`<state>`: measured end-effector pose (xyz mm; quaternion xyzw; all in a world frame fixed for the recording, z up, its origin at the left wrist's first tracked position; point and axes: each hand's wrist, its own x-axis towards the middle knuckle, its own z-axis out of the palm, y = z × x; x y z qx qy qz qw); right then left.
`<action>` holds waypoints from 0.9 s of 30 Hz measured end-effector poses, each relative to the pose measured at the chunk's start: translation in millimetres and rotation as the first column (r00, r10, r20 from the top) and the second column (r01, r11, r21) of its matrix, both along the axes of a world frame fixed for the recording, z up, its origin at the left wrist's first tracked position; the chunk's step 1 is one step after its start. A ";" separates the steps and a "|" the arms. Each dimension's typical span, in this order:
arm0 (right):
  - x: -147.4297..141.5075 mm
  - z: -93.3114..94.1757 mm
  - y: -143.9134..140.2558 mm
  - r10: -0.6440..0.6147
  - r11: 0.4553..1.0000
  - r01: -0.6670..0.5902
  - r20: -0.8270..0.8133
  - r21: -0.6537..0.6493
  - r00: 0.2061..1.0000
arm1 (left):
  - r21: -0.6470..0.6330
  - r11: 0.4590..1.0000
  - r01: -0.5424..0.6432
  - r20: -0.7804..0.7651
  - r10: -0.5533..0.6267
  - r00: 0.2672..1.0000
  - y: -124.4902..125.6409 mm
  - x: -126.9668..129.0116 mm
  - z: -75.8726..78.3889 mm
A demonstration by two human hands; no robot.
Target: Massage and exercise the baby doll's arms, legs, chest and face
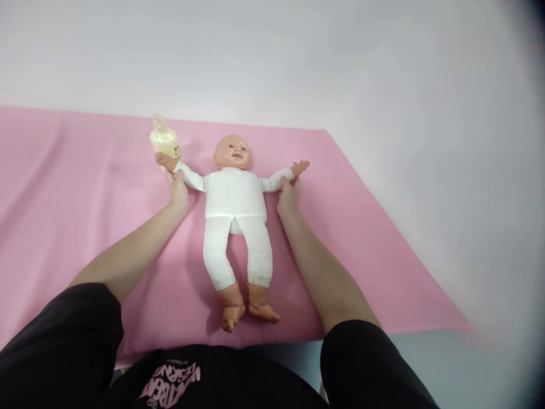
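A baby doll (pixel 235 193) with a white cloth body lies face up, its head away from me and its arms spread wide. My left hand (pixel 177 190) is closed around the doll's forearm on the left, just below its plastic hand. On the other side, my right hand (pixel 290 196) grips the opposite forearm near the wrist. Some of my fingers are hidden behind the doll's sleeves. Behind the doll's left-side hand stands a clear pump bottle (pixel 165 140) of pale yellow liquid, partly covered by that hand.
A pink sheet (pixel 349 255) covers the table, with creases toward the left. Its right edge slants toward me, and a white wall (pixel 272 62) rises beyond the far edge. The near table edge runs in front of my black shirt (pixel 221 375).
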<state>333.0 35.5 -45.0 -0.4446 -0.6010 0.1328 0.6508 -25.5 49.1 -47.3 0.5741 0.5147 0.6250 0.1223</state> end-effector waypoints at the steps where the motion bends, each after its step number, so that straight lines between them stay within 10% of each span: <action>1: -3.9 5.5 -3.9 0.001 0.999 -0.005 -0.089 -0.047 0.996 | -0.006 1.000 0.018 0.001 -0.018 1.000 -3.7 2.4 4.8; 11: -33.2 31.4 -36.2 0.172 0.985 -0.160 0.255 -0.065 0.952 | -0.079 0.924 0.373 -0.361 -0.375 0.854 -43.6 28.1 42.3; 17: -34.9 31.9 -36.2 0.171 0.985 -0.162 0.374 -0.055 0.911 | -0.133 0.910 0.392 -0.440 -0.409 0.800 -48.5 30.9 48.6; 27: -31.6 32.8 -34.2 0.159 0.983 -0.162 -0.035 -0.091 0.987 | 0.003 0.985 0.173 0.255 -0.168 0.952 -35.2 20.8 38.4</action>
